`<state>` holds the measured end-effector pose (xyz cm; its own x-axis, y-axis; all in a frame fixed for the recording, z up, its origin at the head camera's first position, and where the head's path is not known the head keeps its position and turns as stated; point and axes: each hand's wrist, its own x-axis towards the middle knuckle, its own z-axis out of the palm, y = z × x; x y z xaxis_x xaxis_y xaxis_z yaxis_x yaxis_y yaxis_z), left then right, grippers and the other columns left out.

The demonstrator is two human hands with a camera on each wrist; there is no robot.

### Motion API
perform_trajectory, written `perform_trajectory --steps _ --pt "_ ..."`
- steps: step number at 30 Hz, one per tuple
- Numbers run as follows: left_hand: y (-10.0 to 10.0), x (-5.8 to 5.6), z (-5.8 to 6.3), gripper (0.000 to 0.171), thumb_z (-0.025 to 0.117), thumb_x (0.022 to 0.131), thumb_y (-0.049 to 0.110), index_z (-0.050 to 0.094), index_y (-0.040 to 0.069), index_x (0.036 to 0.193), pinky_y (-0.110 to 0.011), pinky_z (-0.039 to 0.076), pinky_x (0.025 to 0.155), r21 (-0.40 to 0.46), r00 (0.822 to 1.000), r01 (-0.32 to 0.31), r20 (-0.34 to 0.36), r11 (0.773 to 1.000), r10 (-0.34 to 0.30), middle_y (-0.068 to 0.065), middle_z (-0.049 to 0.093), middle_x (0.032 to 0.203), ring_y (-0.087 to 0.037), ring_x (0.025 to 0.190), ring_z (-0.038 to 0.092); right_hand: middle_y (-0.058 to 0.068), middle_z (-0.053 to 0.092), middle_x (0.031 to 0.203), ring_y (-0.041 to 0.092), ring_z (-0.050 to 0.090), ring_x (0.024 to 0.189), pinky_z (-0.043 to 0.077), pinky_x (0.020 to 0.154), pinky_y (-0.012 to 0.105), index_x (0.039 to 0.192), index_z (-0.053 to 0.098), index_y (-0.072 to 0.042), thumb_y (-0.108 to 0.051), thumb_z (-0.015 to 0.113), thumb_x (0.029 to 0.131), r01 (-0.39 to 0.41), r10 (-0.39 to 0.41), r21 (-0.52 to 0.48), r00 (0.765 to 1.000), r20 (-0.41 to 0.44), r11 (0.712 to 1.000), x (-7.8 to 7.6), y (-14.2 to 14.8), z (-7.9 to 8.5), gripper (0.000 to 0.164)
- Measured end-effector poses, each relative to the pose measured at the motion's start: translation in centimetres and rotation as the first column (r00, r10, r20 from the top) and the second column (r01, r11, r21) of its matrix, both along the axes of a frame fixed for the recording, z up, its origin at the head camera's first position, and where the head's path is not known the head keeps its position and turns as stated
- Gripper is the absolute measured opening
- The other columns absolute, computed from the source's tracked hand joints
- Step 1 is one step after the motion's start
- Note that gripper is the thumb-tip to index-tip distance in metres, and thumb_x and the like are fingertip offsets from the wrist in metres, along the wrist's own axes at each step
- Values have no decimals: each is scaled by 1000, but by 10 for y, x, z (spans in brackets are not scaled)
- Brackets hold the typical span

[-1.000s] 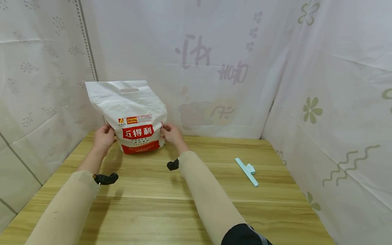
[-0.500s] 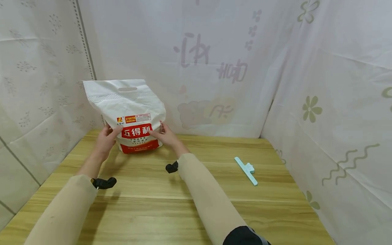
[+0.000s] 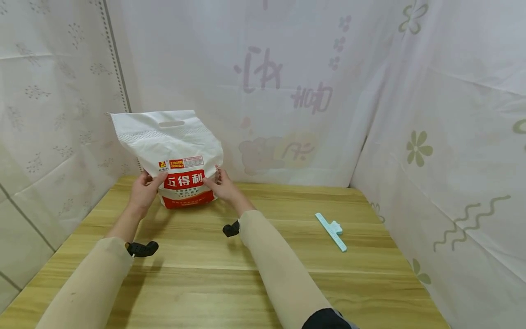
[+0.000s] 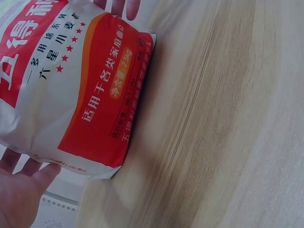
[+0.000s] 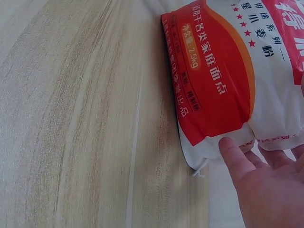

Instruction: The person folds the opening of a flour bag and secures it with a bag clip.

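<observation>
A white and red bag of wheat flour stands at the back left of the table, its top with the handle slot leaning towards the left. My left hand grips its left side, thumb on the front and fingers partly hidden behind. On the opposite side my right hand holds it the same way, with the thumb near the red label. Up close in the left wrist view, the flour bag's lower front shows a 2.5kg mark. The right wrist view has my right hand against the bag's side.
A light blue sealing clip lies on the right part of the wooden table. Patterned white cloth hangs behind the table and along both sides, close behind the bag.
Both thumbs have come round from the sides onto the bag's front, and the hands now hold it further in. The bag stays in nearly the same place; the clip has not moved.
</observation>
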<state>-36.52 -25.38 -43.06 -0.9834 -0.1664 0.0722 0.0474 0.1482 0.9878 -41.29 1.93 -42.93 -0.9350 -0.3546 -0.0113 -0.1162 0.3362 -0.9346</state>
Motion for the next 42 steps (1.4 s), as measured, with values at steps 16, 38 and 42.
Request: perform_trajectory --steps 16,38,42 --pt "7 6 -4 73 67 105 58 50 15 161 -30 49 106 -22 1000 -3 -13 1000 2 10 50 130 -6 120 50 24 40 173 41 44 158 53 116 59 170 27 -13 -45 66 110 -2 4 -96 1000 22 995 3 8 -7 78" --pt "25 13 -3 76 65 106 59 47 11 162 -28 49 102 -60 999 30 -10 998 -30 -2 52 141 -13 123 51 23 41 173 42 46 157 56 112 58 171 26 -17 -50 64 109 -6 6 -15 1000 -7 1000 6 33 -12 80" --pt "28 14 -2 77 65 105 60 47 11 162 -32 48 105 -59 999 41 -12 997 -42 -9 51 150 -17 128 51 23 41 173 41 46 158 56 113 58 172 24 -17 -51 63 110 -11 11 3 1000 -13 1000 9 38 -10 81"
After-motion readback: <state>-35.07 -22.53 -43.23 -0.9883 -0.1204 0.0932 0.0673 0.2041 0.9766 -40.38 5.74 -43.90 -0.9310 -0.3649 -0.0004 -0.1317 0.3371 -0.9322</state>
